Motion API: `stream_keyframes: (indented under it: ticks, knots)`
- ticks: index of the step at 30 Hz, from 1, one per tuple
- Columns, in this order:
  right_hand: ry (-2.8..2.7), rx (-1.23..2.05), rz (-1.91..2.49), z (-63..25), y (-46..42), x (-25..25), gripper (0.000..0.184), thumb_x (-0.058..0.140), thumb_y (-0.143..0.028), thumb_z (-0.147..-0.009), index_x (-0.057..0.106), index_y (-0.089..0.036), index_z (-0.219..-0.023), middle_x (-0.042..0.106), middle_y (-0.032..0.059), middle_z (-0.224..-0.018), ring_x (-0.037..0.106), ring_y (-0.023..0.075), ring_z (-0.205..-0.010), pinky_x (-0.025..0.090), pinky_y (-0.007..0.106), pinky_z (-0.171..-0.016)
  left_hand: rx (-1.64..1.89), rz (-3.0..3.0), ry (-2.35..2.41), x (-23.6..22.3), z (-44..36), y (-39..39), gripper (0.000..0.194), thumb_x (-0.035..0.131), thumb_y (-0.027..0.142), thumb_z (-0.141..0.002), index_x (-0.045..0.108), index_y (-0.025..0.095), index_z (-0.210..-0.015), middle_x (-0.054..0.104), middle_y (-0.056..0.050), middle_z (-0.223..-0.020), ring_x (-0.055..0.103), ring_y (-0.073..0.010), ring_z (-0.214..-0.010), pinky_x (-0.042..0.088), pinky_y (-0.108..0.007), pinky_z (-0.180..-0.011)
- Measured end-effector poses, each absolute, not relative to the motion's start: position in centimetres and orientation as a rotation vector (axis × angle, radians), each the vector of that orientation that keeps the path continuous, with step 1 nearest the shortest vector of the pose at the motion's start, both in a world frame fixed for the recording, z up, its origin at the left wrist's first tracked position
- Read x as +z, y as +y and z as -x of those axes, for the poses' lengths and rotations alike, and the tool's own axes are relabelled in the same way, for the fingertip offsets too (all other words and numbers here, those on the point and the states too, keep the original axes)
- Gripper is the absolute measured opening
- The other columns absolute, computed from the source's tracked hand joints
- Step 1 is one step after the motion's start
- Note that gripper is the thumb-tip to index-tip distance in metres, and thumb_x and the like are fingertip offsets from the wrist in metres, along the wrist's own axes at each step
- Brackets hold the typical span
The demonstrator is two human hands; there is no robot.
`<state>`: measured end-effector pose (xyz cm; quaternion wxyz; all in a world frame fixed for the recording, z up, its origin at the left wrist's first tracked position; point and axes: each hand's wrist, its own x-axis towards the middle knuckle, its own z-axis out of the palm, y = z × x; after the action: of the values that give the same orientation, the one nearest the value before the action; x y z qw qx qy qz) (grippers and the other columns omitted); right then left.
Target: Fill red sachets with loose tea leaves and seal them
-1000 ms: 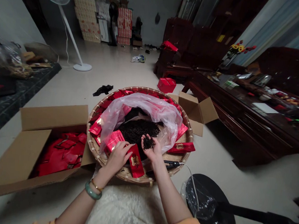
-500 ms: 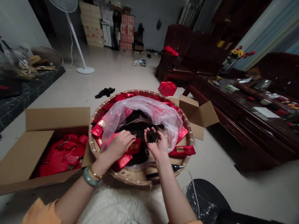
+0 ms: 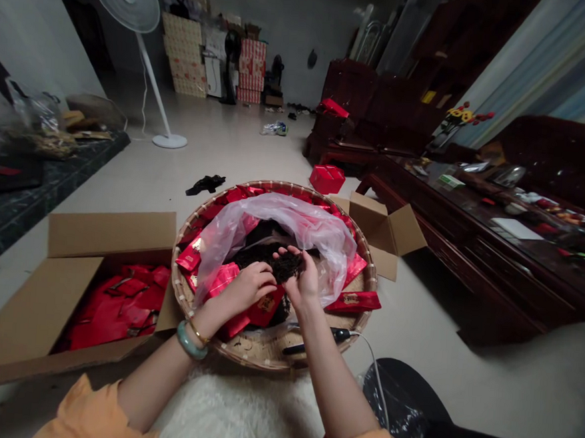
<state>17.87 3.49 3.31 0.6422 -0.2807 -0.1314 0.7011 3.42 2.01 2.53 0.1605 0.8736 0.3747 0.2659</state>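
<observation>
My left hand [image 3: 248, 288] is closed on the upper edge of a red packet [image 3: 266, 306] with gold print, standing in the basket. My right hand [image 3: 306, 281] cups a clump of dark dried tea leaves [image 3: 287, 267], held right above the packet's top and close to my left fingers. Behind both hands, a pinkish clear plastic bag [image 3: 293, 209] lies open with more dark leaves inside. Everything sits in a round woven basket [image 3: 257, 358]. Other red packets [image 3: 354, 301] lie around the bag, and my hands hide the packet's mouth.
A cardboard box [image 3: 111, 230] full of red packets stands at the left. Another open box [image 3: 406, 230] is behind the basket's right side. A black corded tool [image 3: 339, 334] rests on the basket's near rim. A black round base [image 3: 395, 393] is at the lower right.
My right hand has moved left with the leaves, from beside the red packet to over its top. My left hand stays at the packet, which now shows more of its front.
</observation>
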Motion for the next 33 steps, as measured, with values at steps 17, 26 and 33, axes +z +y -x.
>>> stream_keyframes:
  ticks: [17, 26, 33]
  knots:
    - [-0.841, 1.352, 0.895, -17.3, 3.1, 2.5, 0.04, 0.048, -0.051, -0.08, 0.068, -0.016, -0.085, 0.071, 0.0063, -0.087, 0.063, 0.021, -0.088, 0.045, 0.035, -0.088, 1.164, -2.52, 1.02, 1.0, -3.0, 2.1, 0.008, 0.06, 0.021, -0.081, 0.067, 0.018, -0.078, 0.059, -0.007, -0.11, 0.05, -0.0214, -0.101, 0.047, -0.04, -0.087]
    - [-0.825, 1.326, 0.915, -17.0, 3.5, 2.8, 0.044, 0.048, -0.056, -0.079, 0.063, -0.023, -0.103, 0.059, 0.0044, -0.12, 0.058, 0.0208, -0.1, 0.049, 0.03, -0.076, 1.159, -2.676, 0.962, 1.6, -3.0, 2.1, 0.006, 0.058, 0.019, -0.081, 0.065, 0.019, -0.081, 0.065, -0.004, -0.098, 0.04, -0.0248, -0.111, 0.04, -0.046, -0.093]
    - [-0.769, 1.373, 0.878, -16.9, 3.7, 2.9, 0.038, 0.047, -0.053, -0.081, 0.062, -0.022, -0.098, 0.059, 0.0057, -0.119, 0.057, 0.0224, -0.104, 0.048, 0.032, -0.076, 1.1, -2.797, 0.996, 2.2, -2.7, 1.6, 0.01, 0.054, 0.019, -0.083, 0.064, 0.02, -0.08, 0.061, -0.005, -0.095, 0.043, -0.0248, -0.108, 0.041, -0.043, -0.088]
